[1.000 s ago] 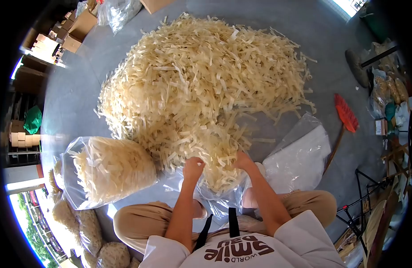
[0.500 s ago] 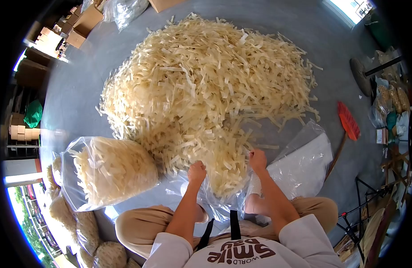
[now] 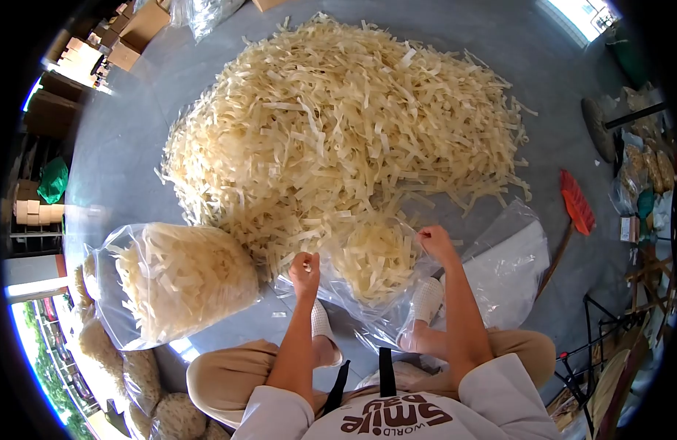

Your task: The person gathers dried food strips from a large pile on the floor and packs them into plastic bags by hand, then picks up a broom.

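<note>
Lying on the floor (image 3: 551,136), a clear bag (image 3: 371,314) of pale strips (image 3: 375,260) seems to run lengthwise from the strip pile (image 3: 346,125) toward the shoes (image 3: 427,297), between left hand (image 3: 304,273) and right hand (image 3: 436,241), about equally near; each grip is closed, apparently pinching its rim.

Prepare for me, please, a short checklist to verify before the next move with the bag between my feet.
1. Left hand closed on the clear bag: ok, as it appears.
2. Right hand at the opposite side of its mouth: ok.
3. Strips inside that bag: ok, a heap shows.
4. Bag's underside undamaged: cannot tell, hidden.
5. All strips bagged: not ok, a large pile lies loose.
6. Red broom away from the bag: ok.
</note>
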The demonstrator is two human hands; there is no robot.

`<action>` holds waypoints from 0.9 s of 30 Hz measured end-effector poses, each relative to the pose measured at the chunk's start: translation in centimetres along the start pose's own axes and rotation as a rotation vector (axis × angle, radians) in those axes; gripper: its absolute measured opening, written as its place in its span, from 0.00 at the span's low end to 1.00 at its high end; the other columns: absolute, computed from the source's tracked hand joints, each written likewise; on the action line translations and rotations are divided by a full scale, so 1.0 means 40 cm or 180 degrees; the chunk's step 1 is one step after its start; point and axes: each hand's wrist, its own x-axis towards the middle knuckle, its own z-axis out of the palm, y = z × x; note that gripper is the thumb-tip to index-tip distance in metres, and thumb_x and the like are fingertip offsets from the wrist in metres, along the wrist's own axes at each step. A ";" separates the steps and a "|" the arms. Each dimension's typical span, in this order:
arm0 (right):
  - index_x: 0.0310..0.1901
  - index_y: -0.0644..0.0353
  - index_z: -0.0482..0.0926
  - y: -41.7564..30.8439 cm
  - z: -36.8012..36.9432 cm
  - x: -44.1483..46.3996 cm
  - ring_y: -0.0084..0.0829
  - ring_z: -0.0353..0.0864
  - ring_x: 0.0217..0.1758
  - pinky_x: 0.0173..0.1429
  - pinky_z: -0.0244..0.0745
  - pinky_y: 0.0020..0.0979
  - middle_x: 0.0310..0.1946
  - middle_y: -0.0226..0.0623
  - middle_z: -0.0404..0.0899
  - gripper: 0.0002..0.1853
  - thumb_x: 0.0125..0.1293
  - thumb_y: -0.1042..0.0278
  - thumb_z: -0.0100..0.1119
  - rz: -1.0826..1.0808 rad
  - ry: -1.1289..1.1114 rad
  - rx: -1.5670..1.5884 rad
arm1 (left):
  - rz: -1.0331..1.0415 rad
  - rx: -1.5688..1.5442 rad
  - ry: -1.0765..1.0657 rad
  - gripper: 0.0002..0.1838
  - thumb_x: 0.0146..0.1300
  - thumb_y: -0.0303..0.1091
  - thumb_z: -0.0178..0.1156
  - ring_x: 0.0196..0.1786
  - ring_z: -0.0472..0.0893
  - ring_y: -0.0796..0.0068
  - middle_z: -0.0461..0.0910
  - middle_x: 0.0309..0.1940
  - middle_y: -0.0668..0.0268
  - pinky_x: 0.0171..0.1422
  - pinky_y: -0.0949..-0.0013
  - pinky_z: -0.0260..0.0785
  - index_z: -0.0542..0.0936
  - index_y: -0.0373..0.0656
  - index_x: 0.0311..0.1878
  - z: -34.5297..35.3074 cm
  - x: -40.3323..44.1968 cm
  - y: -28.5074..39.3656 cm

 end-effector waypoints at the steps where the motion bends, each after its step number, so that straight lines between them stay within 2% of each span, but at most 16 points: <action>1: 0.31 0.64 0.79 0.014 0.006 0.026 0.32 0.79 0.33 0.37 0.70 0.33 0.28 0.43 0.79 0.08 0.53 0.68 0.58 0.0012 -0.0009 -0.0008 | -0.0206 -0.0322 0.0157 0.09 0.54 0.34 0.59 0.28 0.73 0.64 0.74 0.26 0.60 0.35 0.66 0.65 0.74 0.36 0.30 0.006 0.015 -0.020; 2: 0.37 0.64 0.78 0.027 0.014 0.058 0.34 0.79 0.38 0.41 0.70 0.34 0.32 0.44 0.79 0.12 0.53 0.65 0.59 -0.0185 0.0331 -0.0115 | -0.0409 -0.0645 0.0320 0.11 0.54 0.35 0.60 0.31 0.74 0.66 0.76 0.29 0.60 0.37 0.68 0.66 0.75 0.36 0.32 0.009 0.033 -0.041; 3: 0.43 0.63 0.76 0.043 0.017 0.086 0.36 0.78 0.44 0.44 0.71 0.34 0.37 0.45 0.79 0.17 0.54 0.62 0.59 -0.0391 0.0664 -0.0221 | -0.1015 -0.1065 0.0241 0.18 0.54 0.39 0.61 0.42 0.74 0.66 0.75 0.44 0.57 0.45 0.65 0.68 0.75 0.38 0.43 0.010 0.059 -0.091; 4: 0.43 0.63 0.76 0.053 0.011 0.106 0.36 0.78 0.44 0.44 0.71 0.34 0.37 0.45 0.79 0.17 0.54 0.62 0.59 -0.0397 0.0643 -0.0225 | -0.1031 -0.1059 0.0255 0.18 0.54 0.39 0.61 0.42 0.74 0.66 0.75 0.44 0.57 0.45 0.65 0.68 0.75 0.38 0.43 0.026 0.082 -0.157; 6: 0.54 0.62 0.68 0.081 -0.004 0.145 0.39 0.72 0.53 0.50 0.70 0.33 0.49 0.48 0.73 0.30 0.52 0.55 0.62 0.0078 0.1024 0.0394 | -0.1491 -0.0616 0.1472 0.31 0.50 0.42 0.64 0.52 0.70 0.61 0.66 0.56 0.54 0.52 0.58 0.65 0.67 0.40 0.56 0.052 0.113 -0.267; 7: 0.54 0.62 0.68 0.120 -0.006 0.171 0.39 0.72 0.53 0.50 0.70 0.33 0.49 0.48 0.73 0.30 0.52 0.55 0.62 0.0081 0.0991 0.0394 | -0.2657 -0.0447 0.0984 0.47 0.45 0.46 0.67 0.60 0.64 0.57 0.58 0.62 0.53 0.59 0.56 0.61 0.53 0.42 0.65 -0.005 0.135 -0.189; 8: 0.57 0.61 0.64 0.172 -0.003 0.205 0.40 0.69 0.56 0.51 0.69 0.35 0.54 0.48 0.68 0.36 0.50 0.51 0.63 0.0502 0.1169 0.0121 | -0.2684 -0.0429 0.0997 0.47 0.45 0.46 0.67 0.60 0.64 0.57 0.58 0.62 0.53 0.59 0.56 0.61 0.53 0.42 0.65 -0.002 0.156 -0.274; 11: 0.62 0.61 0.57 0.197 -0.001 0.246 0.43 0.65 0.59 0.53 0.69 0.40 0.60 0.49 0.61 0.44 0.46 0.46 0.65 0.1380 0.1245 0.0164 | -0.4448 -0.0761 0.1376 0.56 0.39 0.50 0.70 0.61 0.62 0.52 0.56 0.63 0.51 0.61 0.57 0.59 0.47 0.41 0.67 0.012 0.192 -0.497; 13: 0.63 0.60 0.53 0.145 -0.013 0.251 0.44 0.64 0.60 0.52 0.69 0.44 0.61 0.48 0.59 0.48 0.46 0.45 0.65 0.1738 0.0830 0.0750 | -0.3235 -0.1562 0.1170 0.61 0.33 0.56 0.71 0.61 0.62 0.49 0.54 0.64 0.49 0.61 0.57 0.59 0.46 0.42 0.67 0.010 0.174 -0.438; 14: 0.64 0.59 0.52 0.080 0.003 0.260 0.44 0.64 0.59 0.51 0.69 0.46 0.61 0.47 0.58 0.48 0.47 0.46 0.65 0.1644 0.0495 0.0992 | -0.3263 -0.1551 0.1154 0.61 0.33 0.56 0.71 0.61 0.62 0.49 0.54 0.64 0.49 0.61 0.57 0.59 0.46 0.42 0.67 0.021 0.184 -0.406; 17: 0.63 0.60 0.53 -0.043 0.104 0.308 0.39 0.68 0.56 0.49 0.72 0.40 0.58 0.46 0.63 0.46 0.46 0.53 0.68 0.0495 -0.0353 0.1020 | -0.2947 0.0559 -0.0009 0.63 0.30 0.51 0.75 0.62 0.61 0.54 0.54 0.63 0.49 0.62 0.58 0.59 0.47 0.40 0.66 0.058 0.266 -0.174; 19: 0.62 0.62 0.54 -0.198 0.145 0.288 0.36 0.70 0.54 0.48 0.72 0.35 0.54 0.45 0.67 0.46 0.44 0.56 0.71 0.0563 -0.0851 0.1587 | -0.2884 0.1018 -0.0238 0.63 0.29 0.46 0.77 0.62 0.61 0.56 0.55 0.63 0.49 0.62 0.59 0.58 0.47 0.39 0.66 0.068 0.272 -0.098; 21: 0.61 0.63 0.55 -0.247 0.175 0.292 0.35 0.71 0.52 0.48 0.72 0.32 0.52 0.44 0.69 0.47 0.42 0.57 0.72 0.0482 -0.1038 0.1749 | -0.1082 -0.0744 -0.0804 0.62 0.28 0.38 0.78 0.62 0.61 0.59 0.57 0.61 0.51 0.63 0.60 0.57 0.48 0.40 0.66 0.072 0.252 -0.124; 23: 0.60 0.64 0.56 -0.287 0.173 0.284 0.32 0.72 0.50 0.46 0.72 0.29 0.49 0.41 0.71 0.46 0.42 0.59 0.72 0.0229 -0.1706 0.1303 | -0.0887 -0.0705 -0.0870 0.61 0.27 0.36 0.78 0.62 0.61 0.59 0.57 0.60 0.52 0.63 0.60 0.57 0.49 0.42 0.66 0.059 0.239 -0.110; 25: 0.60 0.63 0.57 -0.272 0.197 0.273 0.31 0.73 0.49 0.45 0.72 0.30 0.49 0.39 0.71 0.45 0.42 0.59 0.72 -0.0064 -0.1743 0.1354 | -0.0693 -0.0690 -0.0935 0.61 0.26 0.34 0.78 0.62 0.61 0.60 0.58 0.60 0.53 0.63 0.61 0.57 0.51 0.44 0.66 0.067 0.219 -0.080; 27: 0.59 0.62 0.58 -0.244 0.234 0.260 0.30 0.73 0.47 0.44 0.73 0.30 0.48 0.38 0.71 0.44 0.41 0.59 0.73 -0.0366 -0.1761 0.1404 | -0.1002 -0.1584 -0.0985 0.58 0.29 0.30 0.76 0.61 0.62 0.63 0.58 0.60 0.55 0.60 0.61 0.61 0.51 0.48 0.66 0.084 0.196 -0.056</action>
